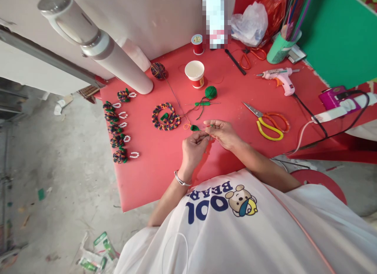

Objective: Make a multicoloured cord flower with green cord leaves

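Observation:
My left hand (193, 146) and my right hand (222, 132) meet over the red table (153, 164), both with fingers pinched together. Between them they hold a small green yarn piece (194, 128) with orange thread running off it. A coiled multicoloured yarn ring (165, 117) lies just left of the hands. A green yarn ball (211, 92) and a needle with green yarn (202, 104) lie beyond them.
Several finished yarn flowers with bead loops (118, 126) line the table's left edge. Scissors (266, 123), a glue gun (279, 78), a paper cup (194, 73), a red thread spool (197, 43), a power strip (341, 109) and a white lamp post (106, 50) stand around.

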`<state>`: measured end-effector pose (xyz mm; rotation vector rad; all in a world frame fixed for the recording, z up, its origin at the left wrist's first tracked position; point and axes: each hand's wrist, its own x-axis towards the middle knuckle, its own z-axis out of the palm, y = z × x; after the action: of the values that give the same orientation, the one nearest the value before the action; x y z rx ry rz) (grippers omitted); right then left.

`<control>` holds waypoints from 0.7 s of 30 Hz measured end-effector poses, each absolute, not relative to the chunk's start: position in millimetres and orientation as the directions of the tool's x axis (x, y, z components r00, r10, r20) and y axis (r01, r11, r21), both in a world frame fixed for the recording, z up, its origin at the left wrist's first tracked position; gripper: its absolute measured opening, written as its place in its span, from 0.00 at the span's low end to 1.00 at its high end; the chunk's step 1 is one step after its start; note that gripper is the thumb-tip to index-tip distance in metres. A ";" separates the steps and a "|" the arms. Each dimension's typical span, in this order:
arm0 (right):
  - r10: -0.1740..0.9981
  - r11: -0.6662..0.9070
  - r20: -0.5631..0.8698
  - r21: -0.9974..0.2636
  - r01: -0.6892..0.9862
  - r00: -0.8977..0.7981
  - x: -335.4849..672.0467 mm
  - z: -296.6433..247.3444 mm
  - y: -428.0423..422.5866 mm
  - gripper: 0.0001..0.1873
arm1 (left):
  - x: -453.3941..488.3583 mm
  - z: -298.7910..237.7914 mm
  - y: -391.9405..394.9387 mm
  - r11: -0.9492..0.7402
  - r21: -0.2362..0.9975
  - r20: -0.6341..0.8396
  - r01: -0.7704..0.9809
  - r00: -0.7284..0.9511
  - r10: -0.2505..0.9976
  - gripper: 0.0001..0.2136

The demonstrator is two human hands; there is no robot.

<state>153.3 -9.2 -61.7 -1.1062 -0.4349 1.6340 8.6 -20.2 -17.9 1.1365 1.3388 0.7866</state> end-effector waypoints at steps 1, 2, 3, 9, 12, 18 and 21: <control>0.894 -0.370 -0.447 -0.737 -0.565 -0.003 153.1 -61.5 -8.8 0.36 | 8.6 -18.7 -21.2 0.279 0.943 -0.300 0.181 0.103 0.948 0.08; 0.892 -0.372 -0.453 -0.730 -0.574 -0.002 153.0 -61.3 -8.5 0.36 | 8.6 -19.9 -22.2 0.248 0.950 -0.268 0.190 0.085 0.960 0.09; 0.889 -0.375 -0.457 -0.722 -0.582 -0.005 152.9 -61.0 -8.3 0.36 | 8.7 -21.6 -23.1 0.217 0.957 -0.235 0.193 0.073 0.969 0.09; 0.881 -0.387 -0.473 -0.706 -0.593 -0.011 153.1 -61.2 -8.0 0.35 | 8.6 -37.1 -25.4 0.151 0.983 -0.158 0.105 0.069 0.985 0.09; 0.882 -0.385 -0.472 -0.702 -0.599 -0.014 152.9 -61.9 -7.8 0.34 | 6.5 -42.1 -23.7 0.119 0.990 -0.124 0.073 0.065 0.990 0.09; 0.895 -0.384 -0.445 -0.714 -0.585 -0.043 152.1 -59.2 -8.0 0.31 | -0.4 -48.2 -18.2 0.092 0.995 -0.095 0.042 0.087 0.992 0.06; 0.891 -0.385 -0.453 -0.712 -0.588 -0.035 150.5 -58.8 -8.2 0.31 | 0.4 -49.2 -16.5 0.117 0.993 -0.118 0.032 0.053 0.992 0.05</control>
<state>150.5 -8.2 -58.8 -1.0774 -0.4013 1.6709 0.4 -16.5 -49.2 1.1685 1.2436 1.0685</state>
